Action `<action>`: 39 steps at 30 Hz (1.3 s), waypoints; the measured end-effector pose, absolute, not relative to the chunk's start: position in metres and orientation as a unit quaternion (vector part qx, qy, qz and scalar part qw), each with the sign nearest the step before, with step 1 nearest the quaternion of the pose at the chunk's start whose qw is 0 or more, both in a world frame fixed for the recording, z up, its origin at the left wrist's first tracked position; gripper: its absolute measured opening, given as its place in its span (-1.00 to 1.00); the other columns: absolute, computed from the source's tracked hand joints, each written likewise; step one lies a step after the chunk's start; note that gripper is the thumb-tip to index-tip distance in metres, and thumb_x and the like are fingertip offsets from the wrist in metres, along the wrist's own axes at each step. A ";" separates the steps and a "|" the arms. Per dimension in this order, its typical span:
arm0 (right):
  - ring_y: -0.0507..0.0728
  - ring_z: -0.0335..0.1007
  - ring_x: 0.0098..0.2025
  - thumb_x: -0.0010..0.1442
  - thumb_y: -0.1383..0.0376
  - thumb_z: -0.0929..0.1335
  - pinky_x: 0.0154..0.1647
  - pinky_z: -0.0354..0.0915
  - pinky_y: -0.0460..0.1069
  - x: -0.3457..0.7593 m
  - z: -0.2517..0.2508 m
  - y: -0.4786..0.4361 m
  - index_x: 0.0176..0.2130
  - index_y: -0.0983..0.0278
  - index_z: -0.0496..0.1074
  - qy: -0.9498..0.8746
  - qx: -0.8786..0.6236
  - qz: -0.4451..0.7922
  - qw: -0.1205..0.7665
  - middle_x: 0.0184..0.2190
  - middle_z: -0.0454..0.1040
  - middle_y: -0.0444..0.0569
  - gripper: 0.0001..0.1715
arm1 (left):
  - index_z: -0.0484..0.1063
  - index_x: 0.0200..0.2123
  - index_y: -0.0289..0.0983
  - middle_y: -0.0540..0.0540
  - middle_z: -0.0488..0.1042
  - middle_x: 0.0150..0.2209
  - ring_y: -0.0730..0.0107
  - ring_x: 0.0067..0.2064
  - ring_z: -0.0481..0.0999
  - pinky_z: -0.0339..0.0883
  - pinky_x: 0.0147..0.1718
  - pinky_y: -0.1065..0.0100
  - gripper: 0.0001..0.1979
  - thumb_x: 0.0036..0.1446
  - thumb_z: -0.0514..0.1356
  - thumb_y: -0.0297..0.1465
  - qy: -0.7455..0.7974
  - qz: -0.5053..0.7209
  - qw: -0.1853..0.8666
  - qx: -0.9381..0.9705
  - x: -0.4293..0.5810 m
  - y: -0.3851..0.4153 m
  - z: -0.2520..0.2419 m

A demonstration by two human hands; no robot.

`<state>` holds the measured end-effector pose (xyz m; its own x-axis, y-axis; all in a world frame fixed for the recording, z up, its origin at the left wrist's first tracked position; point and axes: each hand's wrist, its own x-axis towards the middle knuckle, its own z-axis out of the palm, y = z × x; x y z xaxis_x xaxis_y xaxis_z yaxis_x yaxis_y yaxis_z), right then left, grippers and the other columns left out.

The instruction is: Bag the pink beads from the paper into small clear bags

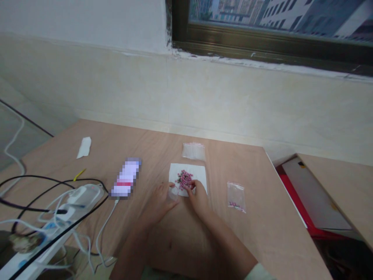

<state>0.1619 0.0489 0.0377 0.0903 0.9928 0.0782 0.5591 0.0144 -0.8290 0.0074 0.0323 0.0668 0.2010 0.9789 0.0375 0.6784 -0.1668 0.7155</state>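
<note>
A small pile of pink beads [184, 179], with some dark green bits among them, lies on a white paper square [175, 169] at the middle of the table. My left hand [159, 200] is closed on a small clear plastic bag [174, 191] by the paper's front left corner. At the pile's right front edge, my right hand [199, 197] has thumb and fingertips pinched together; whatever is between them is too small to make out. To the right lies a clear zip bag [236, 194] with a few pink beads at its bottom.
Behind the paper lies a stack of clear zip bags [194, 151]. A phone [126, 178] on a white cable is to the left, near a power strip [84, 196] with tangled cords. A white paper scrap [84, 147] lies farther back. The wooden table [233, 163] meets the wall.
</note>
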 end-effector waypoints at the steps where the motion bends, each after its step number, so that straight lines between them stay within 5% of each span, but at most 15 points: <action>1: 0.09 0.24 -0.41 -0.03 0.34 0.25 -0.37 0.18 -0.03 0.165 0.033 0.051 -0.39 0.32 0.30 -0.603 -0.656 0.274 0.362 -0.47 0.33 -0.02 -0.88 | 0.25 -0.16 -0.30 -0.12 0.36 -0.17 0.19 -0.10 0.31 0.18 -0.12 0.15 -0.60 -0.16 0.16 -0.39 0.579 0.257 0.292 0.717 0.007 0.032 0.068; 12: 0.07 0.23 -0.43 -0.05 0.40 0.24 -0.42 0.15 -0.06 0.173 0.022 0.060 -0.50 0.31 0.29 -0.620 -0.657 0.285 0.320 -0.50 0.33 -0.03 -0.96 | 0.25 -0.16 -0.28 -0.11 0.35 -0.15 0.21 -0.08 0.30 0.17 -0.10 0.17 -0.59 -0.17 0.17 -0.36 0.575 0.261 0.299 0.716 0.004 0.030 0.067; 20: 0.05 0.24 -0.42 -0.03 0.32 0.26 -0.39 0.16 -0.08 0.160 0.047 0.045 -0.46 0.28 0.31 -0.640 -0.563 0.366 0.374 -0.49 0.35 -0.10 -0.93 | 0.27 -0.20 -0.27 -0.13 0.37 -0.19 0.20 -0.10 0.31 0.15 -0.11 0.16 -0.65 -0.15 0.15 -0.37 0.574 0.265 0.305 0.712 0.011 0.033 0.065; 39: 0.10 0.23 -0.35 0.01 0.35 0.22 -0.33 0.15 -0.04 0.164 0.017 0.054 -0.37 0.30 0.30 -0.653 -0.649 0.260 0.291 -0.42 0.33 -0.01 -0.87 | 0.39 -0.29 -0.20 -0.08 0.41 -0.27 0.10 -0.15 0.30 0.06 -0.11 0.17 -0.59 -0.35 0.27 -0.43 0.552 0.391 0.404 0.616 0.008 0.032 0.064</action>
